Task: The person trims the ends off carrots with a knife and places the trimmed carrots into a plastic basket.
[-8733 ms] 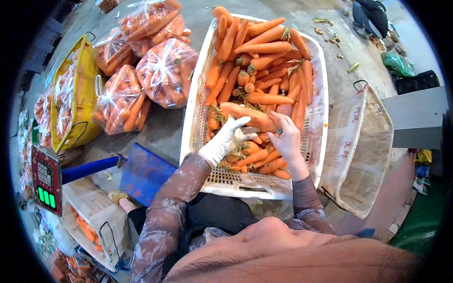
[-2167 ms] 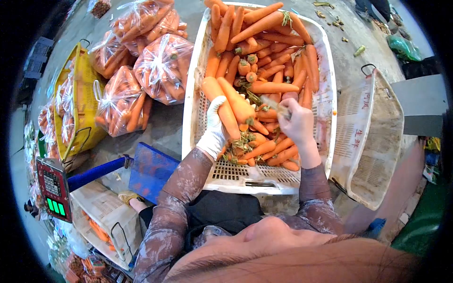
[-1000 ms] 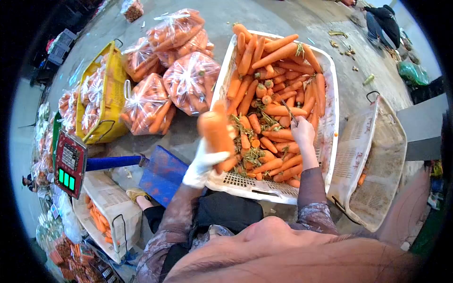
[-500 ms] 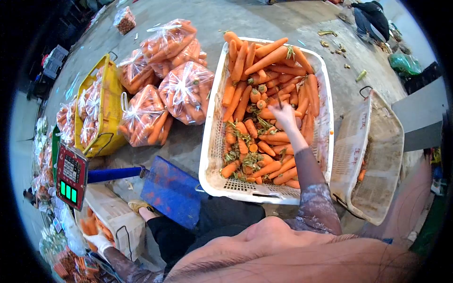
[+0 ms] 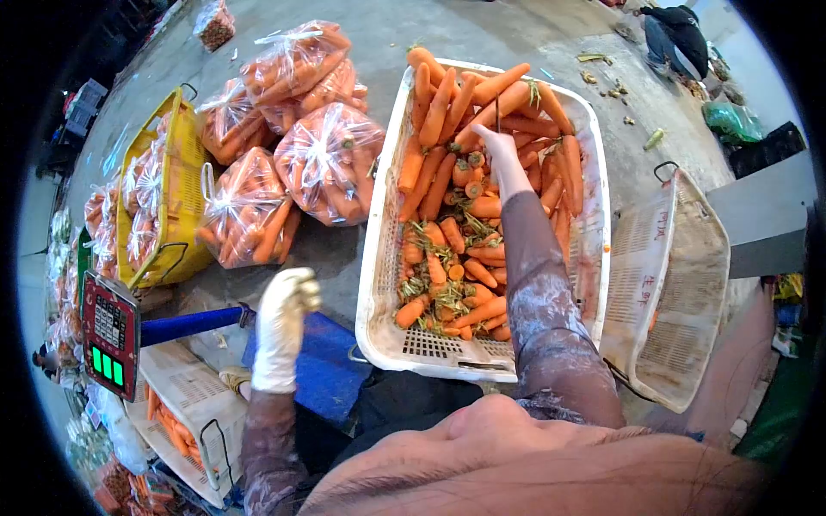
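A large white crate point(image 5: 376, 335) full of carrots stands in front of me, whole long ones at the far end and short pieces with green tops nearer. My right hand point(image 5: 496, 148) is over the carrots at the far middle, closed on a knife point(image 5: 497, 112) whose thin dark blade points away from me. Left of the crate, above a blue scale platform point(image 5: 323, 357), my left hand point(image 5: 288, 322) wears a white glove. Its fingers are curled in and I see nothing in them. Below left, a whitish basket point(image 5: 185, 378) holds more carrots point(image 5: 176, 430).
Tied clear bags of carrots point(image 5: 331, 163) stand on the floor at the left, beside a yellow crate point(image 5: 185, 206) of bags. A scale display point(image 5: 110, 331) rises at the left. Another white crate point(image 5: 688, 292) leans at the right. A person point(image 5: 675, 39) is bent over at far right.
My left hand has come up and right from the lower-left basket, having let go of the carrots there. My right hand has moved farther forward and slightly left with the knife.
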`<action>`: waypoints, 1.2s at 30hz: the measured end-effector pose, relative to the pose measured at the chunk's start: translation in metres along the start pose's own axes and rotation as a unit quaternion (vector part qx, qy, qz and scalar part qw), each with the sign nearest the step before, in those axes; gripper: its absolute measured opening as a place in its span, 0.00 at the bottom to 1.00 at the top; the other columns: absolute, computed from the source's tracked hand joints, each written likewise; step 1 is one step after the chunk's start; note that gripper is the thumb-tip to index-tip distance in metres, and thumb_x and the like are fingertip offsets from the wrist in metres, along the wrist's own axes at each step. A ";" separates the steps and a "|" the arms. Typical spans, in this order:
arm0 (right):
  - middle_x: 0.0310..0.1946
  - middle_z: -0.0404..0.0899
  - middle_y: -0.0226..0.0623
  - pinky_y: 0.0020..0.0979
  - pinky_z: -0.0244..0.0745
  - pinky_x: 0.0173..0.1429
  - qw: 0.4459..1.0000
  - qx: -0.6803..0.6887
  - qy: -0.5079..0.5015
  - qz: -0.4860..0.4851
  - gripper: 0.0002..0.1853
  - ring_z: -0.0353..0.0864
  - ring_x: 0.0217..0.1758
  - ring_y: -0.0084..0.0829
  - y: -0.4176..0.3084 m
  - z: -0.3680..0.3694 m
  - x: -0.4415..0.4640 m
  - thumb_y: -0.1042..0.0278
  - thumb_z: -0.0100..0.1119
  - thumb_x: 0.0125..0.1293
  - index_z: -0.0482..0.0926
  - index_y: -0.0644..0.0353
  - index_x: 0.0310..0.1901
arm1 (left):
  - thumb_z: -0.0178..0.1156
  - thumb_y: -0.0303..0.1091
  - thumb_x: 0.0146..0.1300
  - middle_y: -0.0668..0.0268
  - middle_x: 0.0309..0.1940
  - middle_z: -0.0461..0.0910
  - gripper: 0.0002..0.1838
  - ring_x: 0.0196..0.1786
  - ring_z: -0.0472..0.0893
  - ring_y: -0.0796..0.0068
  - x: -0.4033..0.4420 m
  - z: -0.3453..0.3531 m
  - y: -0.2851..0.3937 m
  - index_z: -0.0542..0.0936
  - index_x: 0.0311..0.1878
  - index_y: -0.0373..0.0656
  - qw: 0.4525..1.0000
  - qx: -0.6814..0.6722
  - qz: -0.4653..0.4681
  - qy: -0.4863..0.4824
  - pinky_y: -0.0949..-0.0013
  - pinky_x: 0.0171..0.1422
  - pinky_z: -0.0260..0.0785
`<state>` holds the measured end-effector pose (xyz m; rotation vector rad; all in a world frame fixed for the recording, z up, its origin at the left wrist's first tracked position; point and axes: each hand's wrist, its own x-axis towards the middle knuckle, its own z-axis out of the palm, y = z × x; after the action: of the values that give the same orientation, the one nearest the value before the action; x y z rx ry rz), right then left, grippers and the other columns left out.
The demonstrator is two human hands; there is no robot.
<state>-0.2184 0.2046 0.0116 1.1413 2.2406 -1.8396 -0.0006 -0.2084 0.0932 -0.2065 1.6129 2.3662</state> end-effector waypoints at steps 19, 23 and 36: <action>0.16 0.72 0.28 0.21 0.61 0.19 0.914 0.346 -0.190 -0.094 0.11 0.67 0.15 0.17 0.009 -0.010 -0.037 0.68 0.65 0.57 0.78 0.65 0.37 | 0.55 0.41 0.61 0.67 0.29 0.78 0.13 0.27 0.75 0.77 0.143 0.143 -0.172 0.78 0.39 0.42 0.957 -0.107 -0.268 0.040 0.75 0.30 0.67; 0.24 0.79 0.34 0.30 0.70 0.28 0.959 -0.111 0.047 -0.257 0.23 0.75 0.23 0.26 0.021 0.054 -0.011 0.55 0.72 0.49 0.81 0.70 0.35 | 0.55 0.40 0.59 0.65 0.30 0.79 0.12 0.27 0.75 0.75 0.148 0.152 -0.168 0.78 0.39 0.43 0.980 -0.003 -0.201 0.012 0.72 0.31 0.66; 0.14 0.62 0.19 0.20 0.51 0.15 0.962 0.146 -0.222 -0.058 0.13 0.60 0.13 0.15 0.026 -0.020 -0.107 0.62 0.62 0.56 0.66 0.49 0.23 | 0.57 0.54 0.60 0.63 0.49 0.73 0.31 0.48 0.74 0.71 0.143 0.162 -0.125 0.67 0.60 0.44 0.984 -0.171 -0.038 0.010 0.67 0.47 0.71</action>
<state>-0.1181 0.1685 0.0442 0.5417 1.8633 -2.2520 -0.0936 0.0048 0.0035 -0.3531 1.1716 2.5720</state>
